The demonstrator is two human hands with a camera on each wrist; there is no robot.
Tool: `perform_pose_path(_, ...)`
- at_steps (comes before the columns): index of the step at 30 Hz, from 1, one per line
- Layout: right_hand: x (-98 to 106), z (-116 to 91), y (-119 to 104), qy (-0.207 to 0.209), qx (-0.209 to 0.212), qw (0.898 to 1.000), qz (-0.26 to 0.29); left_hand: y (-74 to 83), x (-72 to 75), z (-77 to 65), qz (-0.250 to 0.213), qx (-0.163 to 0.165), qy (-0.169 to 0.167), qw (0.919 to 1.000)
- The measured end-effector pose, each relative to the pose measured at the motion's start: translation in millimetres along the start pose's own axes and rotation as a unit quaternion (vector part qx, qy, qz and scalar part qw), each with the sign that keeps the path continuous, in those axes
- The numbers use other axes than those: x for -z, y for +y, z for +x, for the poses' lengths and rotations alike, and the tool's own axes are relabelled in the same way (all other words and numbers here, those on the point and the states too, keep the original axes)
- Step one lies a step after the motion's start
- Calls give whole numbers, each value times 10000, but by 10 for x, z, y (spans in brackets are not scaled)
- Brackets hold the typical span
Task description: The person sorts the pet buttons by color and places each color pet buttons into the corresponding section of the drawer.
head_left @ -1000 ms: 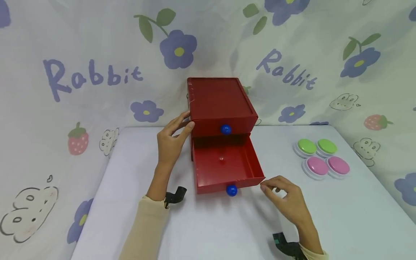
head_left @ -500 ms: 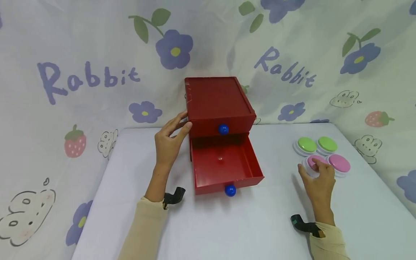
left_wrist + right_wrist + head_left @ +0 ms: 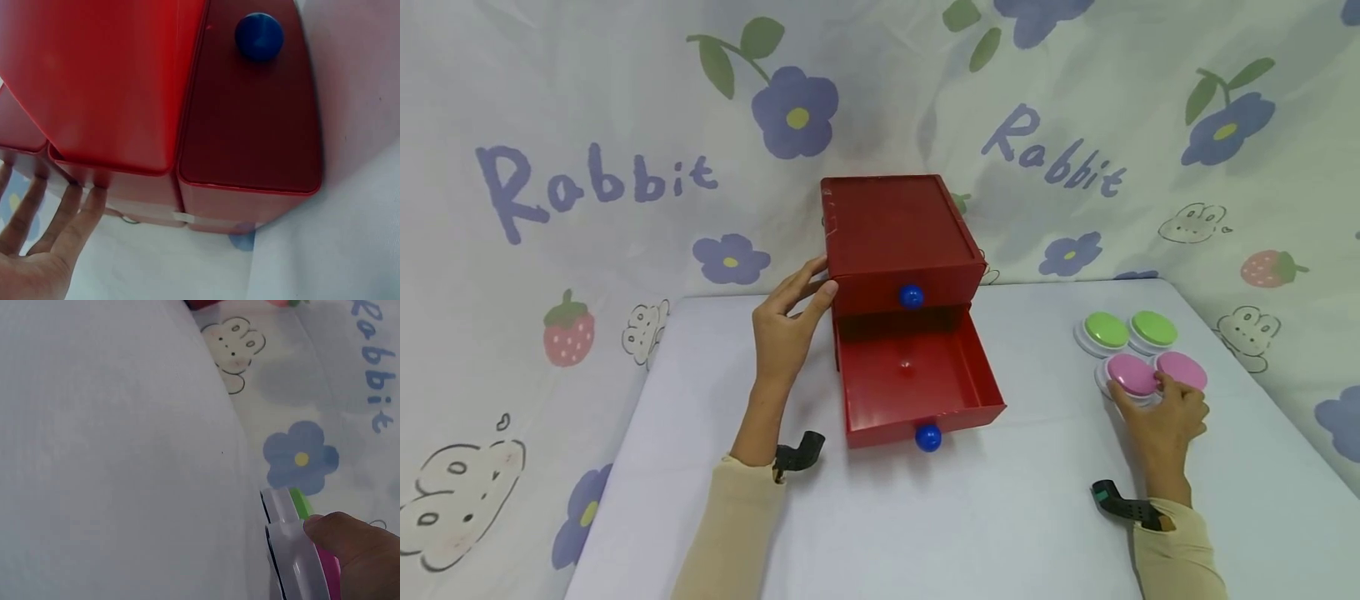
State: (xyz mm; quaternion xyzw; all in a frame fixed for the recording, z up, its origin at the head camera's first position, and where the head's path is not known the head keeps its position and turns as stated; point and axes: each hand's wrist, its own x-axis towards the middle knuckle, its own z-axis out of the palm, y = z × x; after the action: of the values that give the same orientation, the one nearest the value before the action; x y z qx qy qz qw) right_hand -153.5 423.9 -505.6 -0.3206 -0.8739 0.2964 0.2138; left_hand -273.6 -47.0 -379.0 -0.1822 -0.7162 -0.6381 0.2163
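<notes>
In the head view a red drawer cabinet (image 3: 895, 221) stands at the back, its middle drawer (image 3: 917, 375) pulled out and holding nothing. My left hand (image 3: 786, 333) rests along the cabinet's left side with extended fingers. A shut lower drawer (image 3: 253, 119) with a blue knob (image 3: 259, 36) shows in the left wrist view. At the right, my right hand (image 3: 1161, 417) holds the nearer left pink push button (image 3: 1131, 373) between thumb and fingers. In the right wrist view its thumb (image 3: 337, 534) presses on the button's white base (image 3: 294, 559).
Another pink push button (image 3: 1182, 369) sits right beside the held one. Two green push buttons (image 3: 1107, 330) stand just behind them on the white table (image 3: 1000, 517). A printed cloth (image 3: 625, 75) hangs behind the table.
My right hand has moved from beside the open drawer's front right corner to the pink push buttons and taken hold of the left one. My left hand stays at the cabinet.
</notes>
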Motion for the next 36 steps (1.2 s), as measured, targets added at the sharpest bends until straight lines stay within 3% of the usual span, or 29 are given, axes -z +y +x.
perform_pose_path(8,-58,7,9,14,-123,9999,-107,-3,11,12,47,0,6,10000)
perform_pose_path(14,-88,-6,-1,699,416,9961,352,-8,24,-5,57,36,-9,10000)
perform_pose_path(18,-78,16,-49,854,664,9917,692,-13,19,-19,25,63,14,10000)
perform_pose_path(24,-73,44,-289,800,430,9905,1037,-10,11,-21,-21,28,11,10000)
perform_pose_path(30,-57,10,-562,1042,868,9822,1296,7,3,-18,29,8,23,10000)
perform_pose_path(36,-2,-80,-749,1143,984,9777,1458,-2,3,-13,43,13,-8,10000)
